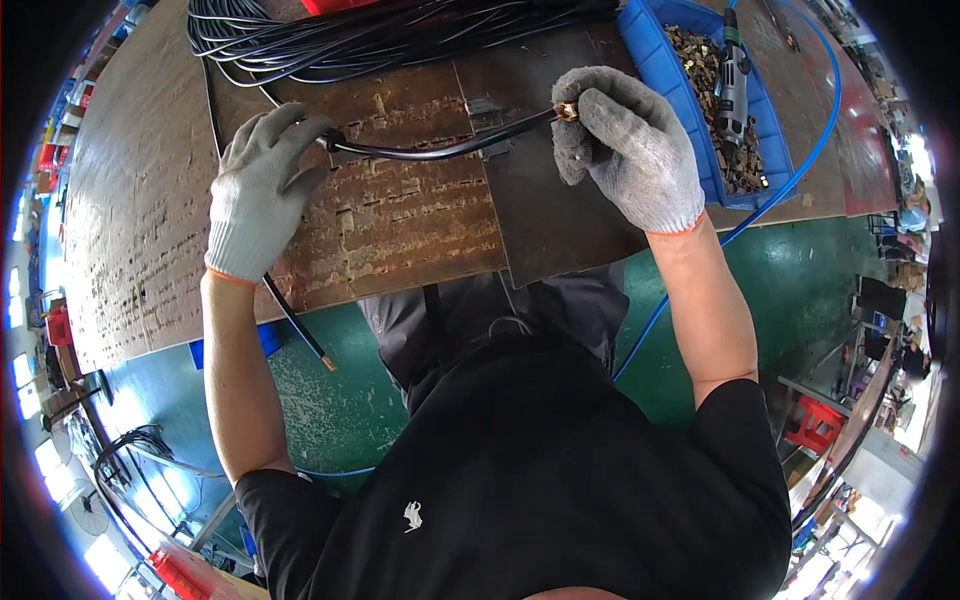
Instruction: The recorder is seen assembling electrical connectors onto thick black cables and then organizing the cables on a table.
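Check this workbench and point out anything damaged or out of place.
Beneath the black cable, the brown benchtop looks damaged, pitted and gouged in ragged rows. A grey handheld tool lies on the small metal parts in the blue bin, a seemingly odd spot.

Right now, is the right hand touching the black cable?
Touching: the head view shows the right hand pinching the black cable at its coppery end between gloved fingers.

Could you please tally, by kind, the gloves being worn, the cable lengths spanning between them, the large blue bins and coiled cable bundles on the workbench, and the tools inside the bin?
Gloves: 2
Spanning black cable: 1
Blue bin: 1
Coiled cable bundle: 1
Grey tool: 1
Total: 6
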### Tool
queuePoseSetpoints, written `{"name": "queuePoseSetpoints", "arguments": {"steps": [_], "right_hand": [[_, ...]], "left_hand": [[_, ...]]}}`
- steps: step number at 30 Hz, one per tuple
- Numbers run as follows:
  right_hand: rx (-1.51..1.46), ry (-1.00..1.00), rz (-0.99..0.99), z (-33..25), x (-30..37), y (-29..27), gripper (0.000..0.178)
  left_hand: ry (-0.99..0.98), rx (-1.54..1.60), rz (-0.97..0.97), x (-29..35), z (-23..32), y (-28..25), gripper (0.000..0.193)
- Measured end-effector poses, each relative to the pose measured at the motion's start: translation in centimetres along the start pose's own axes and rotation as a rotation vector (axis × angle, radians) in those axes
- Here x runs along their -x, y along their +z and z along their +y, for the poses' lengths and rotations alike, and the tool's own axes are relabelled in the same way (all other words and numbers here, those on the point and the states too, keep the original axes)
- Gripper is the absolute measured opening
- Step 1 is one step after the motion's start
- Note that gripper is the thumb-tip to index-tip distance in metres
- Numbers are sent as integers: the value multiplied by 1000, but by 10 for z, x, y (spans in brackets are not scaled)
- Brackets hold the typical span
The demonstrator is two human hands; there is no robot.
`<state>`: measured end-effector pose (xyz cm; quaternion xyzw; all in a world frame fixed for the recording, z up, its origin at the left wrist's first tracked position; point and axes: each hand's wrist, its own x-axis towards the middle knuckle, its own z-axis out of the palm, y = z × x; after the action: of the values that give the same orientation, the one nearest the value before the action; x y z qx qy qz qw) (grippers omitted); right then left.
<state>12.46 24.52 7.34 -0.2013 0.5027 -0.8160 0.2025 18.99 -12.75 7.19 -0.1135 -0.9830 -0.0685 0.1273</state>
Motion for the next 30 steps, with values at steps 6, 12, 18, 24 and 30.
{"name": "queuePoseSetpoints", "arguments": {"steps": [6,12,18,24,30], "right_hand": [[-29,-17,-11,4,-1,7,26],[166,-162,60,-20,7,28,26],[678,-395,-28,-37,16,51,25],[892,-664,-105,-39,17,52,29],[914,-763,-141,-34,27,57,28]], "left_hand": [[59,-5,70,-3,-8,12,42],[154,290,143,-15,44,-2,41],[99,546,128,-15,87,-14,38],[36,721,167,-17,94,-13,42],[-45,901,148,-14,99,-11,45]]}}
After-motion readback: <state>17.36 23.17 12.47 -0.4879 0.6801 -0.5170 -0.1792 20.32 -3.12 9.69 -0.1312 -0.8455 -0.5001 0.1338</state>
